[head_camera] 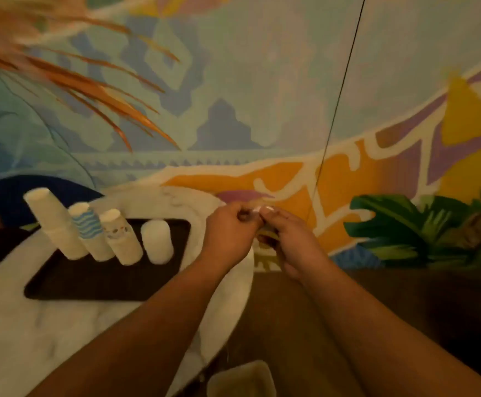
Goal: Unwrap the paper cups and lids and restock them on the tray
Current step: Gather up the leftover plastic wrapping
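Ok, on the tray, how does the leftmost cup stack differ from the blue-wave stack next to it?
The leftmost cup stack is plain white and taller; the blue-wave stack carries blue wavy stripes near its top and is shorter. Both stand upside down, side by side on the dark tray.

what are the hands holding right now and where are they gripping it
Both hands, left and right, pinch something small and pale between their fingertips, likely clear wrapping. It is too blurred to tell which part they grip.
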`<state>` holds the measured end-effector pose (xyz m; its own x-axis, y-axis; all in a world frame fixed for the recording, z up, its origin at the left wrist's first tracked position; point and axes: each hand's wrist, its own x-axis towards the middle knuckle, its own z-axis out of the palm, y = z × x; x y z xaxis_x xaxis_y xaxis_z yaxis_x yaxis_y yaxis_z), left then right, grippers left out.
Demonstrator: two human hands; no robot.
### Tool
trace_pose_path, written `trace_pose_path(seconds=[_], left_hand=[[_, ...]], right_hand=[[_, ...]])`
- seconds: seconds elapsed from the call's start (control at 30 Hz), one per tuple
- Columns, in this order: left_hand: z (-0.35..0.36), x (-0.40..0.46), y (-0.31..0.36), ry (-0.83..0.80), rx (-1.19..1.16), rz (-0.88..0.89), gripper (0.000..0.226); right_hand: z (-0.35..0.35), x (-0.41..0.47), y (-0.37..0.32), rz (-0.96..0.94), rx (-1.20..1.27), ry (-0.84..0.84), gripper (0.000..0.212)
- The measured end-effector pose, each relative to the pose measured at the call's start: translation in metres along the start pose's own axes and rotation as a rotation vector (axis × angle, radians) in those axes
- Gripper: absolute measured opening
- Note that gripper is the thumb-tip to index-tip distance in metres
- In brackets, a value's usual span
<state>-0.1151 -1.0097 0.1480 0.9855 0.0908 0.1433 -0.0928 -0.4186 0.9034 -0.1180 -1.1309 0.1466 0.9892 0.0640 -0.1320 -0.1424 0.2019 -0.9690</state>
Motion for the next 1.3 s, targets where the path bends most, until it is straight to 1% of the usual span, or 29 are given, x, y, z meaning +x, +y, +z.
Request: trace_pose_path(seconds=[0.07,0.13,0.2,0.27,0.33,0.4,0.47,0.53,0.6,0.63,0.7,0.77,0.87,0.97,1.0,1.13,1.23,1.3], left_hand=[[0.032,-0.012,-0.035,-0.04,0.046,-0.094,0.031],[0.061,-0.029,-0.071,-0.118,0.121,-0.19,0.026],[0.088,-0.049,-0.107,-0.182,0.267,-0.24,0.021],[0.119,-0.077,-0.153,-0.236,0.279,-0.344,0.018],[0.151,-0.11,-0.206,-0.296,0.252,-0.49,0.012],[0.179,-0.148,-0.261,-0.342,0.258,-0.636,0.017],[0.199,-0.179,-0.315,-0.342,0.244,-0.797,0.021],[0.213,-0.197,-0.369,-0.284,0.233,-0.957,0.022],[0.223,-0.202,-0.425,-0.225,0.256,-1.053,0.027],[0.227,-0.201,-0.452,-0.218,0.277,-1.072,0.028],[0.237,-0.194,-0.505,-0.229,0.334,-1.079,0.029],[0.248,-0.184,-0.553,-0.229,0.342,-1.077,0.025],[0.27,-0.17,-0.605,-0.232,0.341,-1.055,0.018],[0.296,-0.168,-0.651,-0.287,0.368,-1.039,0.025],[0.303,-0.169,-0.661,-0.31,0.383,-1.046,0.028],[0.325,-0.174,-0.692,-0.329,0.384,-1.099,0.04],[0.331,-0.173,-0.706,-0.304,0.354,-1.133,0.038],[0.329,-0.172,-0.707,-0.334,0.354,-1.136,0.035]], right_hand=[[-0.025,0.0,0.042,0.118,-0.044,0.056,0.023],[-0.05,0.0,0.089,0.234,-0.045,0.087,0.022],[-0.077,-0.001,0.137,0.341,-0.031,0.126,0.019],[-0.105,0.0,0.189,0.458,-0.054,0.181,0.022],[-0.13,0.0,0.244,0.561,-0.142,0.164,0.023],[-0.152,-0.004,0.303,0.648,-0.247,0.106,0.017],[-0.171,-0.007,0.364,0.705,-0.367,0.072,0.015],[-0.186,-0.006,0.42,0.713,-0.448,0.073,0.012],[-0.199,0.001,0.474,0.717,-0.513,0.078,0.013],[-0.203,0.005,0.498,0.715,-0.557,0.072,0.013],[-0.211,0.017,0.541,0.71,-0.652,0.02,0.022],[-0.215,0.032,0.582,0.691,-0.732,-0.043,0.028],[-0.219,0.049,0.635,0.724,-0.734,-0.045,0.036],[-0.221,0.057,0.68,0.751,-0.787,-0.12,0.048],[-0.221,0.059,0.69,0.763,-0.808,-0.124,0.049],[-0.225,0.062,0.713,0.712,-0.878,-0.106,0.035],[-0.226,0.063,0.719,0.662,-0.907,-0.099,0.03],[-0.225,0.064,0.717,0.672,-0.919,-0.117,0.033]])
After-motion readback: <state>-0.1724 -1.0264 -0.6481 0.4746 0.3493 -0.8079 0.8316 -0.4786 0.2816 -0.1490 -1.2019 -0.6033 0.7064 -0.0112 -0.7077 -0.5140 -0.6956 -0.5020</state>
